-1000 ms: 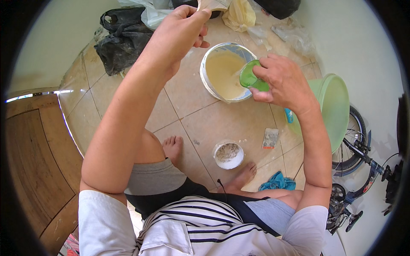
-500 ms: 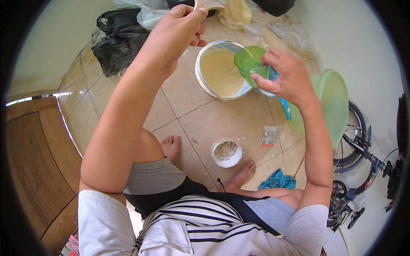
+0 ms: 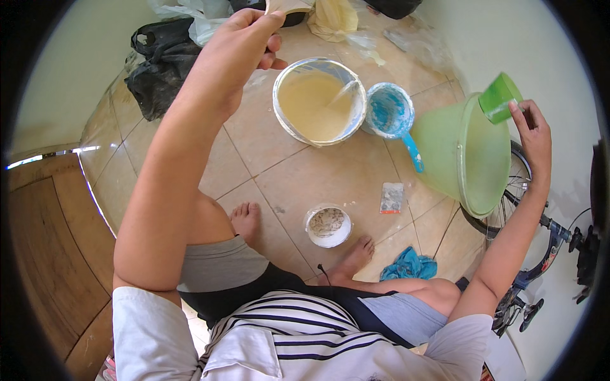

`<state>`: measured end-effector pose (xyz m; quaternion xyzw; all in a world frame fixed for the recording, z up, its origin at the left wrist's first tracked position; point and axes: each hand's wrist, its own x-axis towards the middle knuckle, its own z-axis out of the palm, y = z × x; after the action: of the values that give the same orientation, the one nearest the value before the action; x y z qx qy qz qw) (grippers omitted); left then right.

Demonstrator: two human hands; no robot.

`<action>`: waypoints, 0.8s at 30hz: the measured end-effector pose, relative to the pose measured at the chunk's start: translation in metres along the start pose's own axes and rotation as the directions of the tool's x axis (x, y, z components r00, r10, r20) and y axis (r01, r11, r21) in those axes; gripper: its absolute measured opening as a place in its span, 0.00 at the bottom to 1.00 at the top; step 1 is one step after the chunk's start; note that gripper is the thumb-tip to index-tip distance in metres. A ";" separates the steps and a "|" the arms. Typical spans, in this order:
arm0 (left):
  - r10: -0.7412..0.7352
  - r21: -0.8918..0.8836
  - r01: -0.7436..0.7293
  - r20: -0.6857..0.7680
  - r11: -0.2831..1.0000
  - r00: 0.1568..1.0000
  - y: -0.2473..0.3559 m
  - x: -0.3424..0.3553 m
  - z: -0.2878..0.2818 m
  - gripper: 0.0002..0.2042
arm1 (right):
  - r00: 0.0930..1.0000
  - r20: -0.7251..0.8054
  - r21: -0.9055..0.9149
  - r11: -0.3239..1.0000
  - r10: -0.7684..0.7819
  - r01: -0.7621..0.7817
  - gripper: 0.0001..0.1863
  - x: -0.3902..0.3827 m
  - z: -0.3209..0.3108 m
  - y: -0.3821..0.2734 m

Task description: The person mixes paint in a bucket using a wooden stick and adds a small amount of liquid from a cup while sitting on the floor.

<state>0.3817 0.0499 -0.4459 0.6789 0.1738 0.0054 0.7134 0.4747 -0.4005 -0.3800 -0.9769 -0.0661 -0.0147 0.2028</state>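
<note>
At the top, my left hand (image 3: pixel 244 41) grips a pale, flat piece (image 3: pixel 287 6), partly out of frame. Below it stands a bucket (image 3: pixel 305 101) of creamy liquid, with a translucent streak across its right half. Touching its right side is a blue long-handled dipper (image 3: pixel 394 114) smeared with pale residue. Out to the right, my right hand (image 3: pixel 527 124) holds a green cup (image 3: pixel 499 92) tilted over the top of a large pale green bucket (image 3: pixel 476 178), which leans or lies behind the dipper's handle.
A small white tub (image 3: pixel 330 225), a dirty flat packet (image 3: pixel 391 198) and a blue cloth (image 3: pixel 408 267) lie near my feet. Black bags (image 3: pixel 155 82) and crumpled plastic (image 3: pixel 333 19) are at the back. A bicycle (image 3: pixel 534 273) stands right; a wooden door (image 3: pixel 51 254) is left.
My right hand has swung right with the green cup, away from the cream bucket, uncovering the blue dipper. My left hand has shifted slightly left in view.
</note>
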 end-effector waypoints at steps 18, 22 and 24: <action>-0.048 0.110 0.051 -0.031 0.993 0.998 -0.015 0.010 0.006 0.15 | 0.797 0.535 -0.343 0.934 0.280 -0.097 0.13 -0.020 0.168 0.207; -0.055 0.085 0.057 -0.026 0.995 0.998 -0.015 0.010 0.004 0.16 | 0.794 0.519 -0.424 0.902 0.316 -0.082 0.19 -0.018 0.164 0.203; -0.052 0.088 0.052 -0.007 0.995 0.999 -0.011 0.008 0.008 0.16 | 0.822 0.433 -0.528 0.843 0.370 -0.101 0.21 -0.012 0.148 0.201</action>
<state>0.3890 0.0433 -0.4589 0.7048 0.1932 -0.0193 0.6823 0.4904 -0.5255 -0.5955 -0.9630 0.0128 0.2592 -0.0724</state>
